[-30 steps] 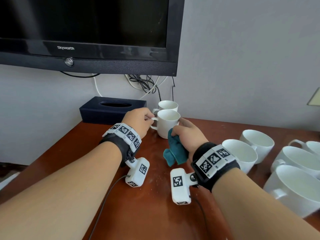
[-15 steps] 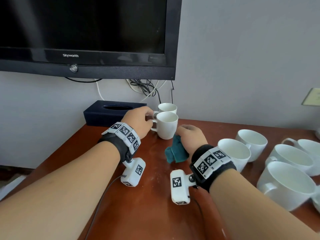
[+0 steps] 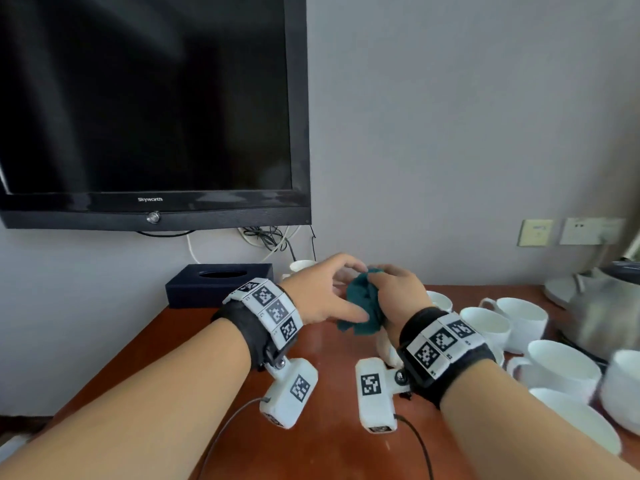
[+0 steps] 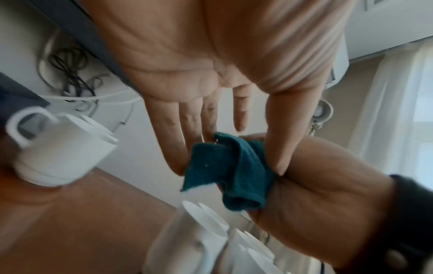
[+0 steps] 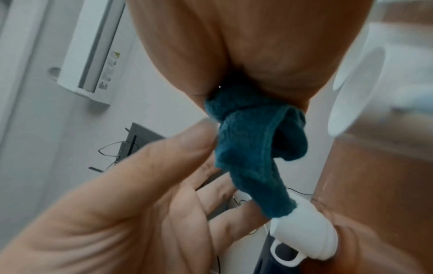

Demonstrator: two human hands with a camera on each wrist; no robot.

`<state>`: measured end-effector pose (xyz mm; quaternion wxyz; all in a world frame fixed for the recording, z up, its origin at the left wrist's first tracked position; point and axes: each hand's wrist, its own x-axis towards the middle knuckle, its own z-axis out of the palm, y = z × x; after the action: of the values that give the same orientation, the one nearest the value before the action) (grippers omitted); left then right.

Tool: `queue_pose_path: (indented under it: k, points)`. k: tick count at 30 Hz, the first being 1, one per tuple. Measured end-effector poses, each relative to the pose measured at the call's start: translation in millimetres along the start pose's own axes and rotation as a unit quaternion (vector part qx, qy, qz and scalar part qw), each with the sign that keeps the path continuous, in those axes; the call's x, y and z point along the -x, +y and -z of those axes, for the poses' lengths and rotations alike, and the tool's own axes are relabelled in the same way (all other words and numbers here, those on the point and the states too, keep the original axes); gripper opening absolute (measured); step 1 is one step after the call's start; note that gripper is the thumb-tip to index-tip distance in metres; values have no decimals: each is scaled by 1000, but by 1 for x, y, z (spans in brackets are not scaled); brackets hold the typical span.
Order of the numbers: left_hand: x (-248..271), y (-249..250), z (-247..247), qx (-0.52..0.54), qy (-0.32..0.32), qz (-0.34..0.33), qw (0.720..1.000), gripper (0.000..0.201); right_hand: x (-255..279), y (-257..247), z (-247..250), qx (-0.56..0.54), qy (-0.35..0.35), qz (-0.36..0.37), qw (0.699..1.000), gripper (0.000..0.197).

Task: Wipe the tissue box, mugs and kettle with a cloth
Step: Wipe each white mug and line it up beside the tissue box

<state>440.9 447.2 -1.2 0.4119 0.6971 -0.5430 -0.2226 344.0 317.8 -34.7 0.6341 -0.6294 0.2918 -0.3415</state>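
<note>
At centre frame in the head view, the right hand (image 3: 394, 292) is raised above the table (image 3: 194, 344) with its fingers curled round a bunched teal cloth (image 3: 363, 306), while the left hand (image 3: 322, 292) reaches in beside it, fingers relaxed and spread, the thumb tip at the cloth's lower edge. Left of the hands, the dark tissue box (image 3: 218, 284) sits against the wall under the television (image 3: 149, 109), with one mug (image 3: 302, 265) just right of it, partly hidden behind the left hand. More white mugs (image 3: 519, 320) crowd the lower right of the frame, and the blurred steel kettle (image 3: 609, 306) stands at the right edge. Seen from the left wrist, the left hand (image 4: 222, 64) fills the top of the frame, fingers (image 4: 168, 133) straight and holding nothing, the thumb tip touching the cloth (image 4: 229, 170) that bulges from the right hand (image 4: 316, 185) at lower right; a mug (image 4: 58, 148) stands at left on the table (image 4: 82, 222), others (image 4: 199, 241) blur along the bottom. From the right wrist, the right hand (image 5: 234, 46) at the top clamps the cloth (image 5: 253, 148), whose loose end hangs down the middle of the frame; the left hand (image 5: 112, 204) lies open at lower left, its thumb beside the cloth, whether touching cannot be told here. One mug (image 5: 306, 231) shows at lower right, and a blurred white rim (image 5: 356, 89) at the right edge.
</note>
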Motion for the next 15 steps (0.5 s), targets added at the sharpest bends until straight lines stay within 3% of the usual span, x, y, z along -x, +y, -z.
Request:
queue_pose_path:
  k: [4, 9, 15]
  points:
    - [-1, 33, -28, -117, 4, -48, 992, 68, 31, -21, 34, -55, 22, -28, 998, 18]
    - [-7, 60, -49, -202, 77, -69, 974, 46, 62, -34, 71, -86, 23, 5, 996, 27]
    - [-16, 74, -69, -103, 158, -57, 980, 6, 92, -44, 97, -131, -28, -26, 991, 30]
